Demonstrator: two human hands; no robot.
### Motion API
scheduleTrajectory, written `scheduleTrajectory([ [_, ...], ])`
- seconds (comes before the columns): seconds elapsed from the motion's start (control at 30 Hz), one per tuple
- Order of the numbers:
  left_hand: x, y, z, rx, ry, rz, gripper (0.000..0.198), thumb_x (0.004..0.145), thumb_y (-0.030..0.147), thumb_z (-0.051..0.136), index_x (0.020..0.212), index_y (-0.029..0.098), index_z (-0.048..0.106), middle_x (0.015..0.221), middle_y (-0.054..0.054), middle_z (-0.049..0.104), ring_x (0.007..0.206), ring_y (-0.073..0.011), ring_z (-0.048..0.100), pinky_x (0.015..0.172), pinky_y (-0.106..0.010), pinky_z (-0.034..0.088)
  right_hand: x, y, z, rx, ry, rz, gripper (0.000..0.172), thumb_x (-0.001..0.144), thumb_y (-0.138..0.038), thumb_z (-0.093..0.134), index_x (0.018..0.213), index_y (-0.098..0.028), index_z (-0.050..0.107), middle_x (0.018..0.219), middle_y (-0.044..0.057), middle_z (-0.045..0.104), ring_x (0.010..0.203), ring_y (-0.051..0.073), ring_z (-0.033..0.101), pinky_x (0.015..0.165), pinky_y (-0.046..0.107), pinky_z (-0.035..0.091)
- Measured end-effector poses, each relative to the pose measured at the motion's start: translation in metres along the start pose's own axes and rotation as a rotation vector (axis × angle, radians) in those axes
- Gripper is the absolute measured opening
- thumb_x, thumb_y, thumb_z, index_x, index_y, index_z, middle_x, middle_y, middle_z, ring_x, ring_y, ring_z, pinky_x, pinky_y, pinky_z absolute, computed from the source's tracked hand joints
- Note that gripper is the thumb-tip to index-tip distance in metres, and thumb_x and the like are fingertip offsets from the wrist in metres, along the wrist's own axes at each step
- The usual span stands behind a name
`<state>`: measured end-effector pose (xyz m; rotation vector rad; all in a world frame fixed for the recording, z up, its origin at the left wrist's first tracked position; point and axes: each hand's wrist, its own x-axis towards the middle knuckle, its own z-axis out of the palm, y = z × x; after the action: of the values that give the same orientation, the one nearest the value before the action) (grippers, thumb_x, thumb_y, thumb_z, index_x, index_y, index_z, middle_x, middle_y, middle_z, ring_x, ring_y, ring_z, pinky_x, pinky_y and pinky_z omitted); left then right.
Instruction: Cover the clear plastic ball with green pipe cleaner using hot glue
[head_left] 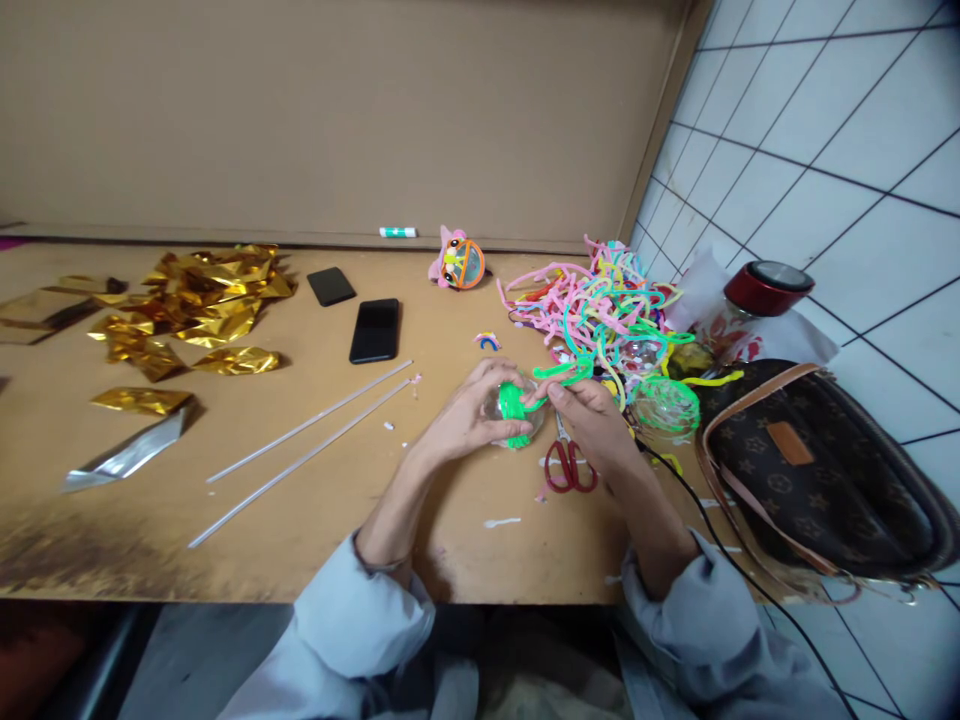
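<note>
Ball (534,428), clear w/ green banding, near centre of surface (300,560)'s R half; resting on it or just lifted, can't tell. Held by L hand (469,410), fingers curved over far side & thumb along near side, moderately narrow, prob. to stop a round, slick shape from rolling or turning. Cord (576,371), green & fuzzy, pinched betw. thumb & fingertips of R hand (592,410), close beside ball; short hold prob. for fine control, w/ rest curling up past fingers. Only scant gap betw. hands, likely to bring cord right up against banding; exact contact too small to tell. Scissors (570,468) just on near side of R hand, red handles toward front edge, blades partly hidden; likely placed so for easy reach. Pile (577,310) of tangled coloured cords beyond R hand, prob. there as handy stock. 2nd ball (666,408), also green-wrapped, at pile's near edge, maybe nestled there against rolling. Far R: jar (769,288) w/ red lid by tiles (862,150), bag (825,470) nearer, prob. set aside for elbow room. At back by panel (337,120): toy (459,260) & glue (397,232). L of hands: rods (310,421) roughly parallel, phone (374,332) & dark card (331,286) farther back, foil (225,285) heaped far L, likely spaced out to avoid tangling w/ cords.
</note>
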<state>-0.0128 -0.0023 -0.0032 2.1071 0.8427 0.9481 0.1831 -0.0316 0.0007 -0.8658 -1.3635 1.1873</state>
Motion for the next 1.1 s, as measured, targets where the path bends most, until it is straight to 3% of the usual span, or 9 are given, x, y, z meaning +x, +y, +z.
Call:
scheduleTrajectory([
  [0.7,-0.0001,-0.0053,0.0012,-0.064,-0.002,0.001,0.036,0.076,0.038,0.081,0.104,0.024,0.063,0.129,-0.01,0.051,0.131,-0.0278,0.049,0.113,-0.048,0.038,-0.0001,0.0007,0.0001,0.029,0.002,0.018,0.03,0.086,-0.053,0.066,0.079,-0.025,0.075,0.088,0.002,0.073,0.095,0.02,0.066,0.093,0.036,0.049],
  [1.1,0.0015,-0.0086,0.0023,-0.064,0.0,0.001,0.048,0.071,0.051,0.082,0.104,0.022,0.062,0.13,-0.012,0.047,0.136,-0.0307,0.043,0.115,-0.05,0.036,0.001,-0.0015,-0.001,0.019,0.029,0.029,0.028,0.085,-0.051,0.068,0.079,-0.024,0.074,0.081,0.002,0.072,0.091,0.019,0.067,0.092,0.036,0.049],
])
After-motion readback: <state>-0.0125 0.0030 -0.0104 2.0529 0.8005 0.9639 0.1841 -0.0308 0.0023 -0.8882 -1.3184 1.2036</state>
